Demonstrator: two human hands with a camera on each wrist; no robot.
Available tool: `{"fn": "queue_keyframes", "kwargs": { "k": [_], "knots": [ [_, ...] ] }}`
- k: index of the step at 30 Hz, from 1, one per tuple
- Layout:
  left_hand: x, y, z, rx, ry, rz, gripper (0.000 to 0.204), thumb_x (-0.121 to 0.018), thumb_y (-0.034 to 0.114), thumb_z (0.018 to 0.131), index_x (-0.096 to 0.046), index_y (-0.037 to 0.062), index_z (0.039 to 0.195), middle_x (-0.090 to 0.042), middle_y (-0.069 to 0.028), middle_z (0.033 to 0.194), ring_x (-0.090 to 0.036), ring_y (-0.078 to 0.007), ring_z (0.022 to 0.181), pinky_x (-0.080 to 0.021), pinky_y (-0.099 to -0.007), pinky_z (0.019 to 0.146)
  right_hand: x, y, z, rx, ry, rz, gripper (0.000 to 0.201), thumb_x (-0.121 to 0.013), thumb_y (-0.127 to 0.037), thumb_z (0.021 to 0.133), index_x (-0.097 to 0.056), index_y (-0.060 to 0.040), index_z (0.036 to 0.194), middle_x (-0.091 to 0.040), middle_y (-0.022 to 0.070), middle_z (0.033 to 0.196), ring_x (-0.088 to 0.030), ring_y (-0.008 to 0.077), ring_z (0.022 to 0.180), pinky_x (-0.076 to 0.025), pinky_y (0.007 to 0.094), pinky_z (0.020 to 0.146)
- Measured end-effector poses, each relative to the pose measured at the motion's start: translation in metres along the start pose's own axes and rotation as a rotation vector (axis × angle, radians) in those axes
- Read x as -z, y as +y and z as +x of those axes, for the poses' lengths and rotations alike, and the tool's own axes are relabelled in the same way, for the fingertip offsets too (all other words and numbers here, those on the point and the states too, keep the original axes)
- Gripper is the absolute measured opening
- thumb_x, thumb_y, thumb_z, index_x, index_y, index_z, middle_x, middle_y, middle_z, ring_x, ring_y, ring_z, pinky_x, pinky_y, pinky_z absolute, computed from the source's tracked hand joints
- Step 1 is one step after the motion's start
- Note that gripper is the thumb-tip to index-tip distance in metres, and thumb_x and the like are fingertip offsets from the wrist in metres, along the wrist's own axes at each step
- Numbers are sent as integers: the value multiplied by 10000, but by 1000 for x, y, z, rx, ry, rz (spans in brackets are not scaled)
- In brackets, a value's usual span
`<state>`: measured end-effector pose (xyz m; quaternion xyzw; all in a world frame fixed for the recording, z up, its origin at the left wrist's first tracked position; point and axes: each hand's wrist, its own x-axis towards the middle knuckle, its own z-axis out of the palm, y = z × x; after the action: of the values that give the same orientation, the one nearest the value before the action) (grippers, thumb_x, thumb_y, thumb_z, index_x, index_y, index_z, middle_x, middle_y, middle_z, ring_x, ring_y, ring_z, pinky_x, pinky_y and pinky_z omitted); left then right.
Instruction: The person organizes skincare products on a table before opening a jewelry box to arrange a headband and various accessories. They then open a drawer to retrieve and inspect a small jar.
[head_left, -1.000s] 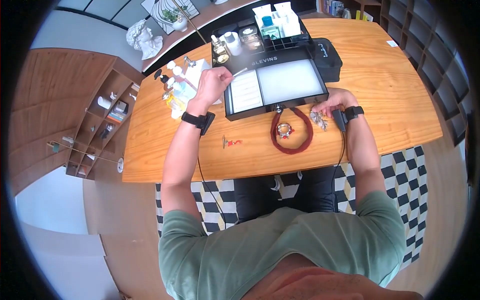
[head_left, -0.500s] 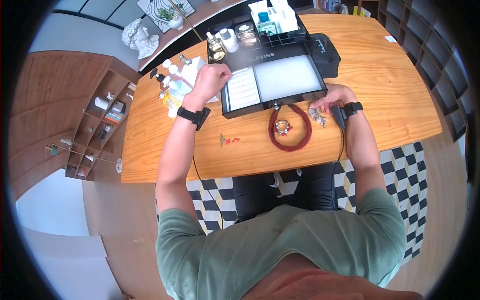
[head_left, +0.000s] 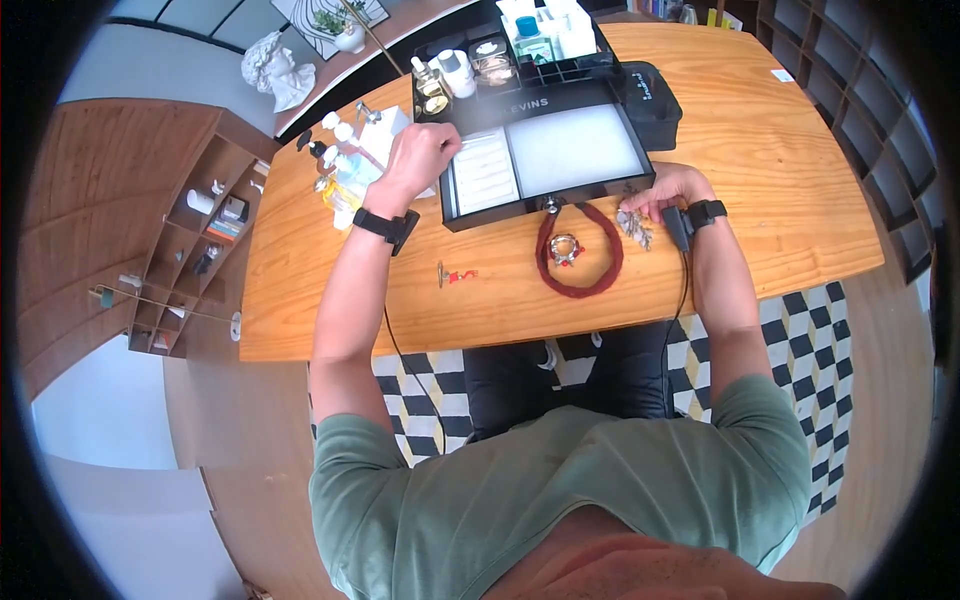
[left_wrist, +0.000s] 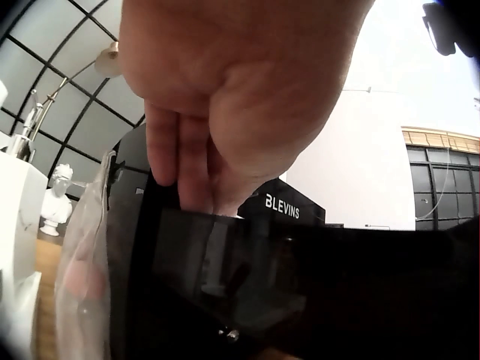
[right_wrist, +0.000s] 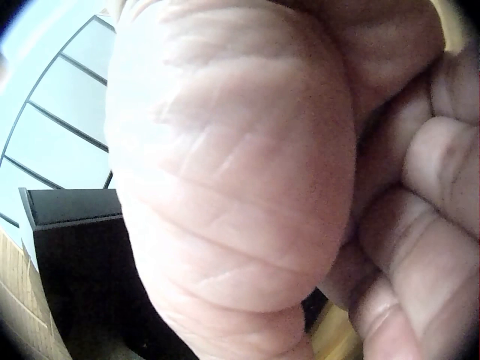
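My left hand [head_left: 422,155] reaches over the back left of a black drawer [head_left: 548,200], fingertips together at the white ridged insert [head_left: 484,178]. A thin silvery piece was between those fingertips in the earlier head views; now the hand mostly hides it. In the left wrist view, the left fingers [left_wrist: 196,169] dip behind the glossy drawer front. On the table by the drawer's front right corner, my right hand [head_left: 680,190] has its curled fingers at the upper end of a silver leaf-shaped piece of jewellery [head_left: 635,230]. The right wrist view shows curled right fingers [right_wrist: 420,232].
A dark red cord ring [head_left: 582,293] circles a silver bracelet with red beads [head_left: 565,250]. Left of it lies a small red-and-gold ornament [head_left: 458,275]. Pump bottles [head_left: 340,180] stand left of the drawer, cosmetics [head_left: 455,75] behind it, a black case [head_left: 650,110] at right.
My left hand has lowered the thin silvery piece toward the ridged insert, where it is now mostly hidden. The right hand stays at the leaf-shaped jewellery. The head view has shifted slightly.
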<state>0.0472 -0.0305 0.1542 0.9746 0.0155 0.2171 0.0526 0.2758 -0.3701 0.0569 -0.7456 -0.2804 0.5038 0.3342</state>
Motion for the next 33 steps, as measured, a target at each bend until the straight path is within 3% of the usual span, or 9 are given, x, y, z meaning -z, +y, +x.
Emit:
{"fn": "queue_keyframes", "kwargs": {
  "k": [8, 13, 16, 22, 29, 31, 33],
  "knots": [
    [-3, -1, 0, -27, 25, 45, 55, -734, 67, 820, -723, 47, 870, -715, -129, 809, -689, -298, 709, -539, -369, 648, -3, -10, -9, -25, 38, -19, 410, -944, -362, 679, -681, -67, 790, -674, 30, 698, -608, 120, 510, -453, 235, 470],
    [-7, -1, -5, 84, 145, -140, 55, -766, 63, 825, -761, 48, 878, -726, -108, 764, -669, -195, 629, -521, -313, 600, 2, 6, 9, -33, 24, 20, 431, -950, -360, 656, -672, -84, 837, -630, 28, 633, -602, 133, 499, -450, 268, 435],
    [-6, -3, -5, 91, 46, -142, 54, -777, 71, 829, -771, 47, 877, -732, -93, 748, -652, -145, 612, -515, -302, 587, 3, 9, 13, -25, 51, -12, 425, -951, -350, 657, -667, -82, 825, -621, 29, 615, -597, 132, 489, -452, 267, 431],
    [-8, -3, -4, 89, 162, -176, 62, -787, 82, 825, -772, 53, 877, -731, -93, 752, -643, -161, 600, -508, -307, 582, -1, -1, 1, -3, 49, 9, 429, -952, -356, 656, -664, -90, 832, -628, 26, 633, -602, 128, 508, -451, 259, 443],
    [-12, -5, -8, 75, 101, -107, 73, -794, 100, 830, -770, 45, 871, -736, -75, 747, -621, -129, 589, -496, -297, 571, 1, 3, 4, -53, 52, -42, 432, -947, -361, 668, -668, -93, 860, -639, 23, 661, -599, 125, 515, -453, 257, 466],
    [-9, -2, -8, 140, 134, -172, 80, -797, 105, 831, -767, 39, 865, -731, -74, 735, -614, -124, 585, -492, -293, 566, -5, -5, -6, 22, 55, 37, 431, -946, -387, 667, -674, -89, 818, -640, 31, 634, -605, 125, 518, -444, 253, 478],
    [-13, -6, -7, 141, 135, -183, 82, -798, 106, 831, -768, 39, 868, -729, -73, 730, -611, -120, 585, -489, -288, 565, 0, -3, 2, -40, 51, -18, 431, -948, -397, 662, -677, -90, 795, -642, 35, 625, -606, 125, 519, -439, 249, 481]
  ]
}}
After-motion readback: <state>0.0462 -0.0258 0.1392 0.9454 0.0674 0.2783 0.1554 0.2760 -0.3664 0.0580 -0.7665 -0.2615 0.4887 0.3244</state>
